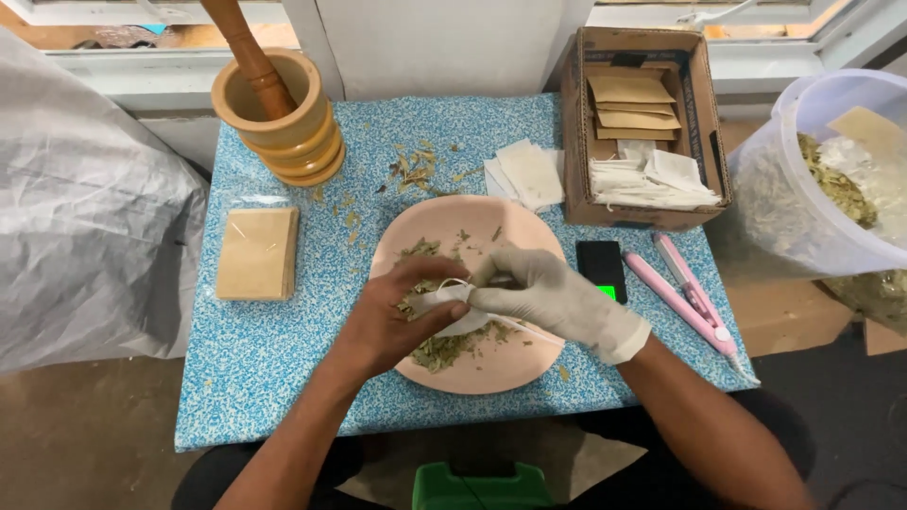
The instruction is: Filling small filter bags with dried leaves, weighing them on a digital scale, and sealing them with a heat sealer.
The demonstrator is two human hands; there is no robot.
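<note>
Over a pink plate [444, 219] of crushed dried green leaves [442, 351], both hands meet on a small white filter bag [446, 300]. My left hand [397, 316], bare, pinches the bag from the left. My right hand [553, 297] wears a white glove and grips the bag's right side and top edge. A thin white string runs from the bag toward the lower right. The bag's contents are hidden by the fingers.
A wooden mortar and pestle [283, 113] stands back left. A stack of brown envelopes [257, 253] lies left. White bags [527, 175] lie behind the plate beside a cardboard box [642, 123]. A small black scale [602, 269] and pink sealer [685, 297] lie right; a leaf-filled plastic tub [831, 179] is at far right.
</note>
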